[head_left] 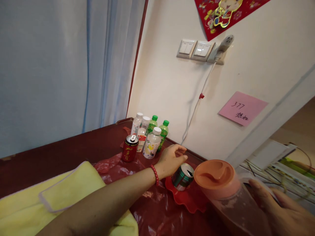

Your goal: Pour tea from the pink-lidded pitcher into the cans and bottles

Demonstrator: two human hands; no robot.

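My left hand (171, 159), with a red bead bracelet at the wrist, reaches over the table just behind a green drink can (181, 177). Its fingers are apart and hold nothing. The can stands opened on a red scalloped plate (189, 200). At the right, my right hand (278, 206) is wrapped round the handle of a clear plastic pitcher (241, 213) with an orange lid (214, 173). The pitcher leans up close to the can and hides part of the plate. A red drink can (130, 149) stands left of my left hand, near a white-capped bottle (152, 144).
Behind stand more white-capped bottles (142, 131) and green-capped bottles (162, 131). Crumpled red plastic film (152, 213) covers part of the dark red table (98, 141). A yellow cloth (81, 183) lies front left. A white cord (197, 108) hangs down the wall.
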